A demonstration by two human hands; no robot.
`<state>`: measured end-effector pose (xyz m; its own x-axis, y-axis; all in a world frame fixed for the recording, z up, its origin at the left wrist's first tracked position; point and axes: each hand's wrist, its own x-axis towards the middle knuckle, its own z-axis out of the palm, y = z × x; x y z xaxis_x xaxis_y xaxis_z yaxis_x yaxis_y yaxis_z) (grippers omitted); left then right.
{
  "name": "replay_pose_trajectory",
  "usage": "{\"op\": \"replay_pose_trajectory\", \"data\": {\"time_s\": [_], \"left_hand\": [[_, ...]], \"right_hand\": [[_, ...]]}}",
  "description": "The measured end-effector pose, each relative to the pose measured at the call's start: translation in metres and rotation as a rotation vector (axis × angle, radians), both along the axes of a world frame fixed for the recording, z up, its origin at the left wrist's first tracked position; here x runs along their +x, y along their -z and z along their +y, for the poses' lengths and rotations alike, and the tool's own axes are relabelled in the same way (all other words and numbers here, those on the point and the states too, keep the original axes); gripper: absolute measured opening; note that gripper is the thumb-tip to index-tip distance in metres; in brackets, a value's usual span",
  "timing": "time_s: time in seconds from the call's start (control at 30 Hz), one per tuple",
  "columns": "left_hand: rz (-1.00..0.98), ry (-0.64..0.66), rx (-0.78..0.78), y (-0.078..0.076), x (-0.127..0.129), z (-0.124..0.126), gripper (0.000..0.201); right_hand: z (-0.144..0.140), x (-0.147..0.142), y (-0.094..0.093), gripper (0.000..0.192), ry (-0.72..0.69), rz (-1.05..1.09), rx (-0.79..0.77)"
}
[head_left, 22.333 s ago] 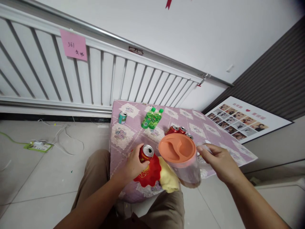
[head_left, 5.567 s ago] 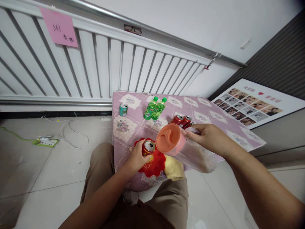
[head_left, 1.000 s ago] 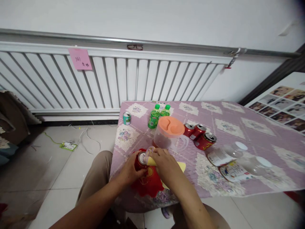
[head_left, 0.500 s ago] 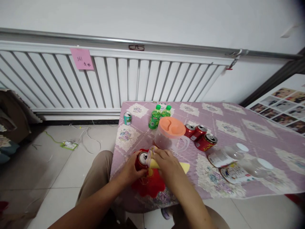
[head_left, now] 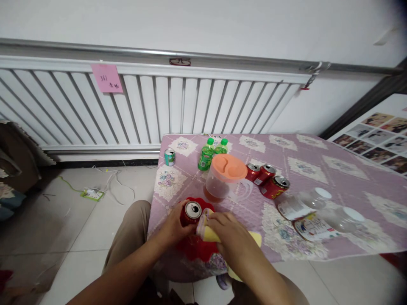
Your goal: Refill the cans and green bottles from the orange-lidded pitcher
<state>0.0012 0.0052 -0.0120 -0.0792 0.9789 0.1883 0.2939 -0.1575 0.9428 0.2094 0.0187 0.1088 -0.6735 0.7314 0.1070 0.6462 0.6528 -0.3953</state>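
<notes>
My left hand (head_left: 176,224) is wrapped round an opened red drink can (head_left: 192,210), which stands upright over a scalloped red mat (head_left: 203,250). In my right hand (head_left: 227,231) is a folded yellow cloth (head_left: 208,234) with a pale patterned edge; its near end touches or almost touches the can's right side. More of the cloth sticks out beyond the wrist and hangs below it. Just behind my hands stands a clear plastic pitcher (head_left: 219,186) with an orange lid (head_left: 229,168) and a little amber liquid in the bottom.
Green-capped bottles (head_left: 206,156) stand behind the pitcher, a small teal can (head_left: 169,157) to their left. Several red cans (head_left: 275,187) are right of the pitcher. Clear jars with white lids (head_left: 318,228) lie farther right. A white radiator (head_left: 178,106) runs behind the table (head_left: 305,150).
My right hand and the cloth have moved slightly down, from the can's top rim to its side. More of the cloth now hangs below my wrist. The left hand keeps its hold.
</notes>
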Motion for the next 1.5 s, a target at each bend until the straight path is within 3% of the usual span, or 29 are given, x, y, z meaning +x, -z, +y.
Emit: {"op": "replay_pose_trajectory", "data": {"time_s": [0.1,0.2,0.3,0.43,0.6,0.67,0.77,0.87,0.97,1.17,1.23,1.37,1.43,1.5], "left_hand": [[0.022,-0.004,-0.004,-0.002,0.000,0.000,0.078],[0.048,-0.015,-0.019,-0.005,-0.001,-0.001,0.079],[0.066,-0.022,-0.022,-0.005,-0.001,-0.002,0.079],[0.063,-0.030,-0.021,-0.001,-0.002,-0.001,0.077],[0.060,-0.025,-0.039,0.000,-0.002,-0.001,0.078],[0.068,-0.024,-0.056,-0.001,-0.002,-0.002,0.077],[0.076,-0.039,-0.064,-0.003,-0.001,-0.002,0.075],[0.076,-0.051,-0.059,-0.002,-0.001,-0.002,0.076],[0.070,-0.053,-0.071,-0.001,0.000,-0.002,0.076],[0.076,-0.028,-0.062,-0.004,-0.001,-0.001,0.075],[0.078,-0.019,-0.063,-0.006,-0.001,-0.001,0.075],[0.064,-0.023,-0.074,-0.008,-0.001,-0.001,0.076],[0.064,-0.030,-0.073,-0.009,0.000,-0.001,0.077],[0.071,-0.029,-0.064,-0.010,0.000,-0.002,0.077]], "right_hand": [[0.011,0.035,0.003,0.056,0.113,0.259,-0.190],[0.019,0.065,0.015,0.043,0.423,0.549,-0.569],[0.023,0.085,0.035,0.051,0.723,0.863,-0.846],[0.025,0.097,0.058,0.059,0.843,1.052,-0.878],[0.026,0.098,0.071,0.059,0.787,1.011,-0.922],[0.030,0.097,0.077,0.058,0.724,0.930,-0.880],[0.039,0.101,0.090,0.056,0.639,0.753,-0.689],[0.043,0.109,0.105,0.055,0.669,0.575,-0.567],[0.041,0.112,0.114,0.056,0.712,0.485,-0.557],[0.034,0.105,0.108,0.060,0.569,0.735,-0.761],[0.037,0.107,0.110,0.055,0.544,0.700,-0.728],[0.043,0.113,0.121,0.050,0.674,0.459,-0.272],[0.042,0.112,0.119,0.052,0.752,0.435,-0.037],[0.036,0.103,0.111,0.051,0.761,0.480,0.085]]}}
